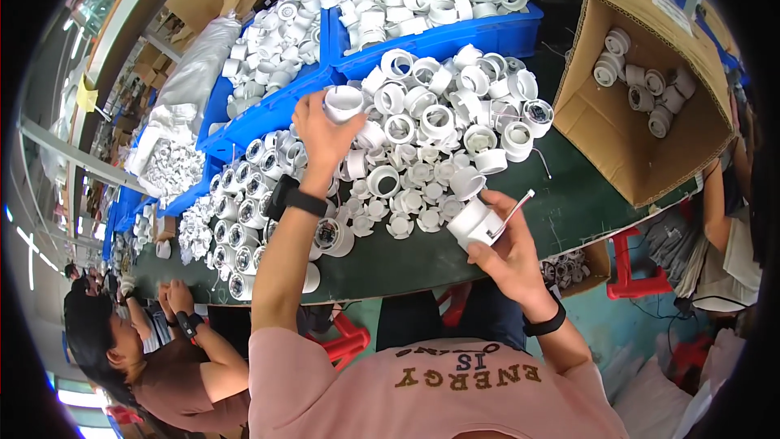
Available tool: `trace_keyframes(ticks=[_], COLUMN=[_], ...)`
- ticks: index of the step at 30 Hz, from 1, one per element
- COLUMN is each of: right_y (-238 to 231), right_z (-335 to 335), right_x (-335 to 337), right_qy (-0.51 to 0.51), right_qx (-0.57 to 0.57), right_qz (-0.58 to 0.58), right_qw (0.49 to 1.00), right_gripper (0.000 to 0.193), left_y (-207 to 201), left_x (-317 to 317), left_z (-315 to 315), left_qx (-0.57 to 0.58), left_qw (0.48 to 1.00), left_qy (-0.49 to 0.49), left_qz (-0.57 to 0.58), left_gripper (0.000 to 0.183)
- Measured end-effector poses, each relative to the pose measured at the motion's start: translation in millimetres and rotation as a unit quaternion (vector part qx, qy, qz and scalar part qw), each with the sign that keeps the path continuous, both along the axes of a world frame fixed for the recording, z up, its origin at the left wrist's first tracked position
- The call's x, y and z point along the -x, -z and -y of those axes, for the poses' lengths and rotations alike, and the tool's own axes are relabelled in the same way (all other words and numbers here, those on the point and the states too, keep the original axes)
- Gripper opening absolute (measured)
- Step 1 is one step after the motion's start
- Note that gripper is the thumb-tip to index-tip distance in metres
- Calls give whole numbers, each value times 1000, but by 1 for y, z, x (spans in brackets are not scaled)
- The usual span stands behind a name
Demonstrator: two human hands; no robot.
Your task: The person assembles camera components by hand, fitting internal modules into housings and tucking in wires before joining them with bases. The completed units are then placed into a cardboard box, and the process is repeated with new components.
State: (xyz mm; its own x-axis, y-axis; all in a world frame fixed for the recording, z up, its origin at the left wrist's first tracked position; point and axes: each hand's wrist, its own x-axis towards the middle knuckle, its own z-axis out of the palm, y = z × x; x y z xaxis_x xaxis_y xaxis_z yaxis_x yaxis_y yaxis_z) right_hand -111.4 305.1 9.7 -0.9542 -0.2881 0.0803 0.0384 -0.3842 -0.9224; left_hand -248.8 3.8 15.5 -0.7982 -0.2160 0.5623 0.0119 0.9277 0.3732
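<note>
The left hand (pixel 327 142) is raised above and left of the frame's centre, curled in a grip, its forearm (pixel 284 268) stretched upward. Lower, right of centre, the right hand (pixel 517 264) is held half-cupped, gripping.

At the left edge of the heap of white rings (pixel 437 120), the left hand (pixel 323 138) gripped a white cup-shaped ring (pixel 344 104), while the right hand (pixel 510 254) — just off the heap's near right side — held a white cylindrical housing (pixel 473 224) with a thin white stalk. Small white caps (pixel 421 189) lay along the heap's near side, and white cylinders with dark round faces (pixel 242 236) clustered to its left. Filled blue bins (pixel 455 39) sat beyond the heap, an open cardboard box (pixel 605 134) to its right.
</note>
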Motion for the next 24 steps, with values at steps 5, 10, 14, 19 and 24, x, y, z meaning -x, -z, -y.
trace_keyframes(ticks=[5, 10, 14, 19, 24], right_y=[-27, -31, -30, -25, -16], right_z=[-6, 3, -1, 5, 11], right_x=[10, -4, -10, -35, -49], right_qy=[-63, -87, -81, -73, -125], right_qx=[45, -22, -162, -160, -98], right_qz=[-24, -92, -310, -301, -160], right_qw=[997, 992, 933, 937, 974], right_gripper=[59, 65, 66, 65, 62], left_y=[-38, -44, -54, -37, -22], left_x=[-100, -177, -205, -220, -222], left_z=[-67, -117, -122, -137, -137], left_qx=[-87, -313, -571, -528, -360], left_qw=[959, 870, 756, 805, 884], left_qy=[267, 382, 294, 264, 291], left_qz=[-24, 1, 130, 61, -67], left_gripper=[63, 74, 49, 34, 37])
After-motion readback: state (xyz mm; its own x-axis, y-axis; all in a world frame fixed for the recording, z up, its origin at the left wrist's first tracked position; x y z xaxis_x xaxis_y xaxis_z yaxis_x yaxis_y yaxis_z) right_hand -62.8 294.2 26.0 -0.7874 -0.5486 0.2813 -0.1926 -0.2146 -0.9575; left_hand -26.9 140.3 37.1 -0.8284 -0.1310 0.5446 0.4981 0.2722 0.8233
